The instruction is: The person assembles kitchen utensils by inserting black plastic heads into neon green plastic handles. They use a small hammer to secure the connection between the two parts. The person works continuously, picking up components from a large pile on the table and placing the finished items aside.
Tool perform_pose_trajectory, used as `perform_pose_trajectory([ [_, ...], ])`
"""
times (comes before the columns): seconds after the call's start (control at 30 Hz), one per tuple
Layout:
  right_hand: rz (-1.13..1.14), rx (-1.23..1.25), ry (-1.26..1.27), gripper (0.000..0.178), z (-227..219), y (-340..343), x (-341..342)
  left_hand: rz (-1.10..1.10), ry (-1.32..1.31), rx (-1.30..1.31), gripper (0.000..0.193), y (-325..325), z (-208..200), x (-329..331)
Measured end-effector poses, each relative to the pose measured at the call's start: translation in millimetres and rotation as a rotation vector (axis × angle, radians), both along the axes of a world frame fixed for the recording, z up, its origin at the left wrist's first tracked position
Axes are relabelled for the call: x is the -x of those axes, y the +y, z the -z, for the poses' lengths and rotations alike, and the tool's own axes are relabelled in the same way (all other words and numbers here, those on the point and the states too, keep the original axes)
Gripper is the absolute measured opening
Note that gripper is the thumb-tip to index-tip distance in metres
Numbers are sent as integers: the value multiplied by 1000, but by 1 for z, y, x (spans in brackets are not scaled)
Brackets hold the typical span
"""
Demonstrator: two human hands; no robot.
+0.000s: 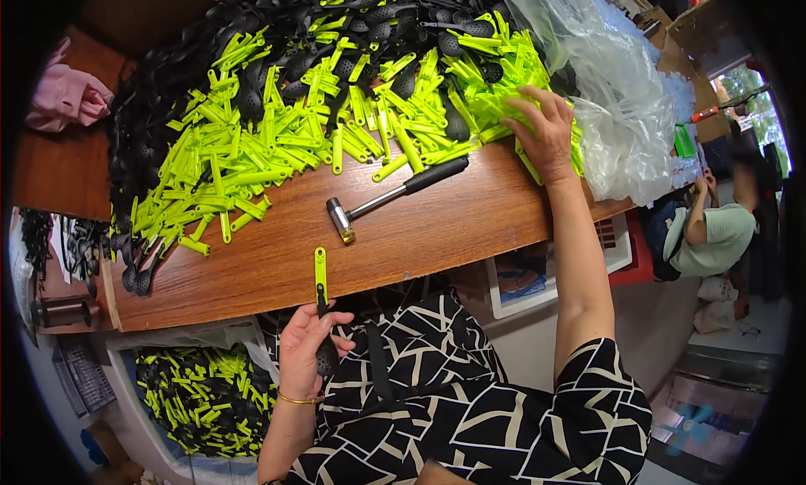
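My left hand (304, 344), at the table's front edge, is closed around a black perforated spoon (326, 361). A lime-green handle piece (321, 267) sits on the spoon's upper end and points away from me. My right hand (546, 136) is stretched out to the right side of a heap of loose lime-green handles (269, 136). Its fingers are bent and apart over the handles, and no piece shows clearly between them. Between the heap and the front edge lies a small hammer (378, 195) with a black grip and a metal head.
Black spoon heads (369, 23) are piled behind the handles. Clear plastic sheeting (617, 107) covers the right end. Below the table stand a lined bin (206, 401) of black-and-green pieces and a white crate (504, 309). Another person (714, 225) is at the far right.
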State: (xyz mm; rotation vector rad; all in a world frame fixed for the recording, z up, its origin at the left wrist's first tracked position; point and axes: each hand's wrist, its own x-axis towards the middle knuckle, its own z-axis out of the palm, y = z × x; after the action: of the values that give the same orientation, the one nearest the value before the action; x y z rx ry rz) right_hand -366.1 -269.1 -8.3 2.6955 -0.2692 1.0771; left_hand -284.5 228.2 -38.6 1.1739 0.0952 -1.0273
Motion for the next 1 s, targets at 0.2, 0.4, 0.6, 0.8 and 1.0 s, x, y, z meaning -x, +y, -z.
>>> perform_pose_trajectory([
  [0.2,2,-69,-39,37,-1,-8,-23,-43,35,-18,30,-4,-5,2],
  [0.4,-120,-209,78,25,-15,14,-78,-12,38,-3,29,-1,-2,0],
  [0.6,-352,-216,242,28,-5,50,-165,-22,56,19,31,-2,-4,-1],
  [0.8,-105,-197,448,30,-4,37,-184,-61,83,24,30,-2,-3,1],
  [1.0,-72,-88,290,12,-24,-11,-139,-30,94,13,29,-3,-4,-2],
])
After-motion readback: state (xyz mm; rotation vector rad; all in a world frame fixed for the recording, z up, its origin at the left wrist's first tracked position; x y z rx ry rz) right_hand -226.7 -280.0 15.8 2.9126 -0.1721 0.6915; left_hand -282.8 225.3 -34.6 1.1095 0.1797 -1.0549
